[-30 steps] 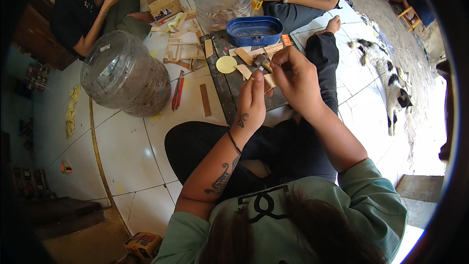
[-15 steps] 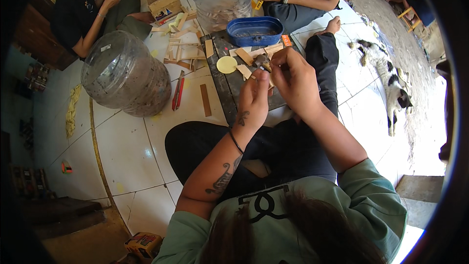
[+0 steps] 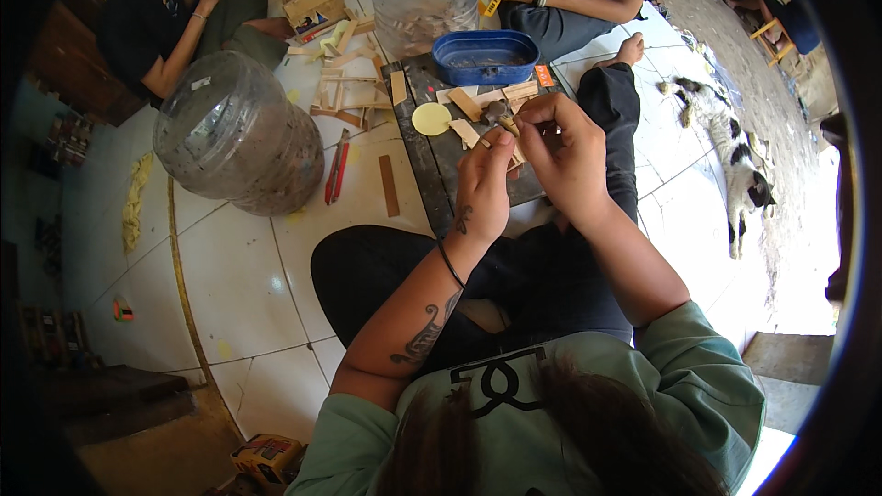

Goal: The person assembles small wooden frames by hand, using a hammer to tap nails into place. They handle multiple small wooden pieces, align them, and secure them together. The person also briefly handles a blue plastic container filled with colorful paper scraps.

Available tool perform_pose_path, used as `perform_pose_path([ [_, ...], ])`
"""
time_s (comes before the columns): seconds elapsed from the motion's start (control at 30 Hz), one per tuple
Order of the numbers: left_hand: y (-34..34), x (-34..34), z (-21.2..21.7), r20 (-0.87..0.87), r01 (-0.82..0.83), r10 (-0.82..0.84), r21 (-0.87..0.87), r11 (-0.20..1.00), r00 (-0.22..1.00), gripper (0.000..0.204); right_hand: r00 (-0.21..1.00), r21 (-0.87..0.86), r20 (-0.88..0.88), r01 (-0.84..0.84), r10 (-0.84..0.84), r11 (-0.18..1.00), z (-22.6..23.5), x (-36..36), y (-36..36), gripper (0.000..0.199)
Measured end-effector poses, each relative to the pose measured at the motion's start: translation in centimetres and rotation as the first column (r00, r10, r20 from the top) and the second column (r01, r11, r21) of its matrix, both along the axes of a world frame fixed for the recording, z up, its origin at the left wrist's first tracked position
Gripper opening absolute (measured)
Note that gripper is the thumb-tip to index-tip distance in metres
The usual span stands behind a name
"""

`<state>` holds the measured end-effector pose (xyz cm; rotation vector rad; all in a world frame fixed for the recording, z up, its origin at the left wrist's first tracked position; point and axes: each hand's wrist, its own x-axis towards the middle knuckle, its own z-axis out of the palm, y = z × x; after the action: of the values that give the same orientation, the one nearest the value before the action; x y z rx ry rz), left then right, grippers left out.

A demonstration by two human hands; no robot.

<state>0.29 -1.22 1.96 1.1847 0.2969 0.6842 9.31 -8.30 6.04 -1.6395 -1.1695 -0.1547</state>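
Observation:
My left hand (image 3: 484, 174) and my right hand (image 3: 565, 152) meet over the low dark board. The fingertips of both are pinched on a small tan piece (image 3: 508, 124), too small and partly covered to name. Just beyond the fingers lies a small greyish-brown lump (image 3: 494, 112), its kind unclear. Close by on the board are a round pale yellow disc (image 3: 431, 118) and several thin wood strips (image 3: 466, 104). At the far side of the board (image 3: 418, 152) stands a blue oval tub (image 3: 485, 60).
Left of the board, a red box cutter (image 3: 337, 168) and a brown wood strip (image 3: 389, 186) lie on the tiles. Clear plastic containers (image 3: 243, 138) stand left and beyond. Two people sit opposite, their hands busy. A black-and-white cat (image 3: 730, 142) lies at the right.
Both hands have shifted slightly, with the right fingertips now closer to the left thumb. The tan piece shows more clearly between them. The view has moved a little.

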Motion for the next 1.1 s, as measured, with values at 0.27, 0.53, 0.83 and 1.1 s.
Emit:
perform_pose_path([
  [0.27, -0.1, 0.3, -1.5, -0.033, -0.023, 0.025, 0.068, 0.997, 0.999, 0.035, 0.999, 0.013, 0.033, 0.043, -0.043, 0.999, -0.2, -0.3, -0.1, 0.011],
  [0.53, 0.3, 0.5, -2.4, 0.085, -0.055, 0.048, 0.083, 0.995, 0.995, 0.036, 0.998, 0.015, 0.049, 0.035, -0.036, 0.999, -0.2, -0.1, 0.2, 0.011],
  [0.83, 4.1, -1.1, -1.7, -0.012, -0.014, 0.027, 0.605, 0.796, 1.000, 0.031, 0.995, -0.029, 0.079, 0.059, -0.056, 0.998, 0.3, -0.7, 0.4, 0.012],
  [1.1, 4.7, -2.0, -1.2, 0.075, 0.382, -0.410, 0.242, 0.892, 0.909, 0.030, 0.988, -0.071, 0.153, -0.006, 0.017, 0.997, 0.8, -0.5, 0.9, 0.012],
])
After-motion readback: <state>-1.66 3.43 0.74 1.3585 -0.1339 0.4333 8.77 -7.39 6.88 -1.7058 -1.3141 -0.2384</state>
